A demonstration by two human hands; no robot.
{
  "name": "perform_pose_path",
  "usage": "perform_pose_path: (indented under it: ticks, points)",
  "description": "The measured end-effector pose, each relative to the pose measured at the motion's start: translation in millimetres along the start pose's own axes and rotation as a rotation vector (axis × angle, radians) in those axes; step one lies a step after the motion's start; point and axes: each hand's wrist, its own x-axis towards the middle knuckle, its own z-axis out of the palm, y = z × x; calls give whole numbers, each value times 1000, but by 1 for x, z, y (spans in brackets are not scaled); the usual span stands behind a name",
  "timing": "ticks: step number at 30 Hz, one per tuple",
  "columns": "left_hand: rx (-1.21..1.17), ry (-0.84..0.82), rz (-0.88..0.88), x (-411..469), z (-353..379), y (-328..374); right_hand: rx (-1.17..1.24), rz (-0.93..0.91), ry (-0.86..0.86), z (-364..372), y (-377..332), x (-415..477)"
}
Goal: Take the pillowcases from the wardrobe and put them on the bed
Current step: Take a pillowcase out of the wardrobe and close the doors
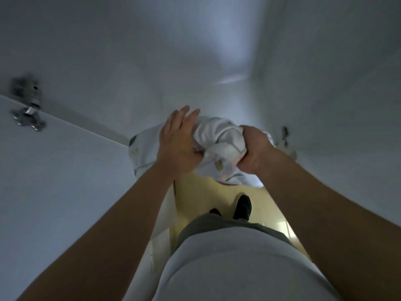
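Observation:
A crumpled bundle of white pillowcases (217, 137) with a faint leaf print hangs in front of me at chest height, inside the white wardrobe (152, 61). My right hand (252, 148) is clenched on the bundle's right side. My left hand (178, 142) presses against its left side, thumb tucked under the cloth and fingers stretched out flat. A loose flap of the cloth (143, 153) droops to the left behind my left hand. The bed is out of sight.
The open wardrobe door (54, 181) stands at my left, with a metal hinge (27, 109) near its top. Another white panel (336, 83) closes off the right. Below lie yellowish floor tiles (206, 196) and my black shoes (243, 207).

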Motion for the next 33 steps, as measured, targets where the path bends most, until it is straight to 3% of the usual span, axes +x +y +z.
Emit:
perform_pose_path:
  ticks: [4, 10, 14, 17, 22, 27, 30, 33]
  points:
    - [20, -164, 81, 3, -19, 14, 23, -12, 82, 0, 4, -24]
    - [-117, -194, 22, -9, -31, 47, -398, -193, 202, -9, 0, -75]
    - [-188, -179, 72, -16, -29, 69, -878, -518, 352, -28, -1, -104]
    - [-220, -195, 38, -26, -44, 88, -1019, -820, 396, -38, 7, -120]
    - [-468, -164, -5, -55, -81, 98, -1474, -1131, 295, -44, 10, -125]
    - [-463, -112, -16, -98, -101, 102, -1289, -1571, 96, -35, 28, -126]
    - [-528, -31, -62, -135, -111, 100, -1153, -1585, -44, -22, 48, -135]
    - [-637, 106, -149, -180, -128, 84, -1164, -1583, -229, 4, 69, -147]
